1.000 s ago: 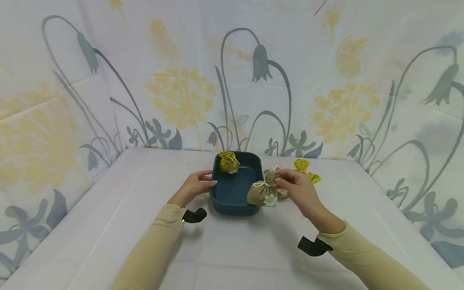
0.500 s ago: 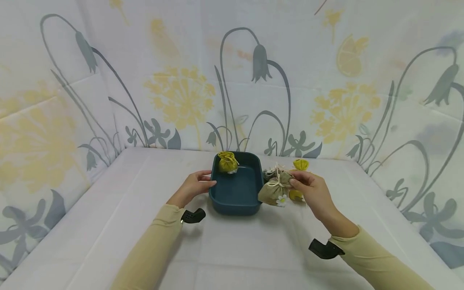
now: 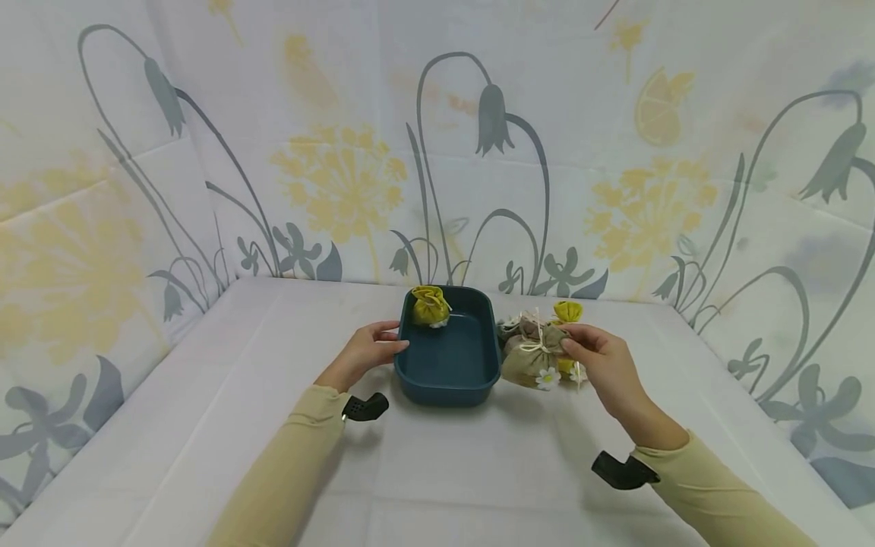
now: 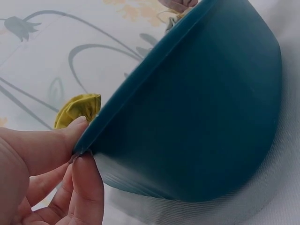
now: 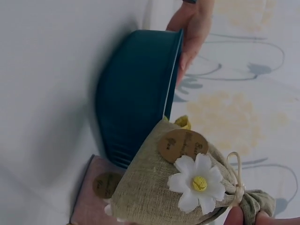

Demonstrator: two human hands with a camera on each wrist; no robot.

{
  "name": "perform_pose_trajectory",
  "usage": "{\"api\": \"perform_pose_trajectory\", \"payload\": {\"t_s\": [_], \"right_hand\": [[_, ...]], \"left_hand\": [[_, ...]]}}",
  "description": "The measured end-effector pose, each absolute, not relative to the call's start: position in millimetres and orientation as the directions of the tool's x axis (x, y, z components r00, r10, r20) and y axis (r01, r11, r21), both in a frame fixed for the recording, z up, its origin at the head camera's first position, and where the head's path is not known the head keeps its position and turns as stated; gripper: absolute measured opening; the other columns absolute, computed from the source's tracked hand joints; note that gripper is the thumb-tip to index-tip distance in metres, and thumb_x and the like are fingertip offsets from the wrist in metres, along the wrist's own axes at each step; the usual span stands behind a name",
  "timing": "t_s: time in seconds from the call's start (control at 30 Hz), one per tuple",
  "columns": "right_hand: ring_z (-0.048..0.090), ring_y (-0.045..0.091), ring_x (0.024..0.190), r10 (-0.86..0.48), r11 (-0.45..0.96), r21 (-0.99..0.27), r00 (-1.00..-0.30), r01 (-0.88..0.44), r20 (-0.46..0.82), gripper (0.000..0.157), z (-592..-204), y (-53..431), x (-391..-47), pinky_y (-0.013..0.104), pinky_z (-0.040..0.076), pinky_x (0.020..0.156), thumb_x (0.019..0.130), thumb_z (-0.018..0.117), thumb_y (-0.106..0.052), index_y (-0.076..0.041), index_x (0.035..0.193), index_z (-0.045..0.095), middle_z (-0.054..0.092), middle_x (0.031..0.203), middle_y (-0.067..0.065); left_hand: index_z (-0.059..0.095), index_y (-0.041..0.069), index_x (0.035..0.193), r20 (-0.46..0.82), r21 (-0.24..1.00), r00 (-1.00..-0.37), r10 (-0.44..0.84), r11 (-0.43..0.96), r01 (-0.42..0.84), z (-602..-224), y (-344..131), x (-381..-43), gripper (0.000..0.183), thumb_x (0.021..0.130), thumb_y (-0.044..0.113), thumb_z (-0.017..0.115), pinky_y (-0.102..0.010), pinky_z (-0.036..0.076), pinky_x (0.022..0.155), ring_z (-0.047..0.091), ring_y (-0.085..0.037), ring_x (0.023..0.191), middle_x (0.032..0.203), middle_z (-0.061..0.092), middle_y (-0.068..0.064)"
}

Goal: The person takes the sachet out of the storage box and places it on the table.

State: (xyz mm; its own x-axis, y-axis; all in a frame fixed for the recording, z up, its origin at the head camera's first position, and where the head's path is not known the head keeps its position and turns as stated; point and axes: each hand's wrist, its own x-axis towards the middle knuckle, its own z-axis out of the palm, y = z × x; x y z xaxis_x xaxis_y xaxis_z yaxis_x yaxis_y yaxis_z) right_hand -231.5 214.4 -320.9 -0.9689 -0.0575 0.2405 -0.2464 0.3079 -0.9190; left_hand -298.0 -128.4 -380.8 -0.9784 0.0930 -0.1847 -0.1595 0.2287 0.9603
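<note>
A dark blue rectangular tub (image 3: 447, 395) stands on the white cloth. My left hand (image 3: 369, 353) pinches its left rim between thumb and fingers, as the left wrist view also shows. Inside the tub's far left corner sits a yellow drawstring pouch (image 3: 431, 307). To the right of the tub, my right hand (image 3: 604, 365) pinches the gathered neck of a beige-green drawstring pouch (image 3: 525, 366). That pouch carries a white daisy (image 5: 197, 183) and a round brown tag (image 5: 182, 146). It hangs beside the tub's right wall, overlapping other pouches behind it.
Behind the held pouch lie a pink pouch (image 5: 96, 201) with a round tag, a grey-green one (image 3: 506, 327) and yellow ones (image 3: 568, 310), partly hidden. A flower-printed curtain (image 3: 342, 182) rises at the back and along both sides of the table.
My right hand has moved to the right with the beige-green pouch, from the tub's right rim to beside it. My left hand stays on the left rim.
</note>
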Motion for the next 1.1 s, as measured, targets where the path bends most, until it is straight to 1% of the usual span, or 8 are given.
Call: {"api": "perform_pose_trajectory", "payload": {"t_s": [0.23,0.37,0.5,0.6,0.7,0.8,0.93,1.1], "right_hand": [[0.057,0.001,0.079,-0.068,0.287,-0.928,-0.972,-0.236,0.226,0.03,-327,221,-235,0.022,0.052,0.075,0.094,0.05,0.002,0.019,0.118,0.05,0.06,0.089,-0.007],[0.058,0.001,0.08,-0.079,0.272,-0.94,-0.978,-0.207,0.193,0.03,-335,224,-241,0.024,0.052,0.076,0.094,0.05,0.002,0.021,0.118,0.048,0.061,0.092,-0.002],[0.057,0.001,0.081,-0.083,0.303,-0.938,-0.986,-0.166,0.148,0.03,-343,223,-248,0.024,0.052,0.077,0.094,0.051,0.001,0.019,0.119,0.05,0.06,0.097,0.006],[0.056,0.001,0.082,-0.082,0.312,-0.939,-0.988,-0.148,0.128,0.029,-348,220,-251,0.025,0.052,0.077,0.094,0.051,0.002,0.017,0.119,0.051,0.06,0.098,0.007],[0.057,0.002,0.081,-0.094,0.277,-0.949,-0.987,-0.152,0.13,0.03,-353,218,-255,0.026,0.052,0.077,0.094,0.05,0.003,0.019,0.118,0.05,0.06,0.096,0.005],[0.057,0.003,0.081,-0.115,0.244,-0.957,-0.984,-0.16,0.135,0.029,-359,217,-259,0.023,0.052,0.076,0.092,0.052,0.003,0.019,0.117,0.05,0.06,0.095,0.004],[0.057,0.003,0.081,-0.149,0.197,-0.962,-0.975,-0.19,0.162,0.025,-366,220,-262,0.018,0.052,0.073,0.091,0.057,0.0,0.014,0.111,0.057,0.06,0.094,0.005],[0.058,0.005,0.084,-0.14,0.239,-0.956,-0.98,-0.169,0.138,0.029,-367,224,-263,0.02,0.052,0.075,0.091,0.059,-0.006,0.012,0.114,0.057,0.061,0.1,0.011]], "left_hand": [[0.042,0.009,0.14,-0.182,0.96,-0.979,0.089,0.23,-0.157,-380,-129,-299,0.059,0.087,0.014,0.068,-0.038,0.047,0.091,0.057,-0.027,0.106,0.129,0.047,-0.019],[0.043,0.009,0.14,-0.191,0.957,-0.978,0.085,0.237,-0.166,-381,-128,-299,0.059,0.086,0.015,0.068,-0.038,0.047,0.091,0.058,-0.027,0.105,0.128,0.048,-0.018],[0.042,0.009,0.14,-0.188,0.959,-0.978,0.09,0.23,-0.164,-382,-128,-299,0.06,0.086,0.015,0.068,-0.038,0.047,0.091,0.058,-0.027,0.105,0.128,0.048,-0.018],[0.042,0.009,0.14,-0.181,0.962,-0.978,0.098,0.223,-0.156,-382,-129,-300,0.06,0.086,0.015,0.068,-0.038,0.047,0.091,0.057,-0.027,0.106,0.129,0.047,-0.019],[0.042,0.008,0.14,-0.177,0.964,-0.979,0.101,0.22,-0.151,-382,-129,-300,0.06,0.087,0.015,0.068,-0.038,0.047,0.091,0.057,-0.027,0.106,0.129,0.047,-0.019],[0.042,0.008,0.139,-0.177,0.964,-0.979,0.1,0.219,-0.152,-382,-129,-299,0.059,0.086,0.014,0.068,-0.037,0.048,0.091,0.058,-0.027,0.105,0.128,0.047,-0.019],[0.043,0.008,0.139,-0.177,0.965,-0.979,0.099,0.214,-0.153,-381,-129,-297,0.059,0.087,0.014,0.068,-0.037,0.048,0.091,0.058,-0.026,0.105,0.127,0.048,-0.019],[0.043,0.009,0.139,-0.174,0.966,-0.98,0.094,0.21,-0.152,-381,-128,-297,0.059,0.086,0.015,0.068,-0.038,0.047,0.091,0.058,-0.026,0.105,0.127,0.048,-0.018]]}}
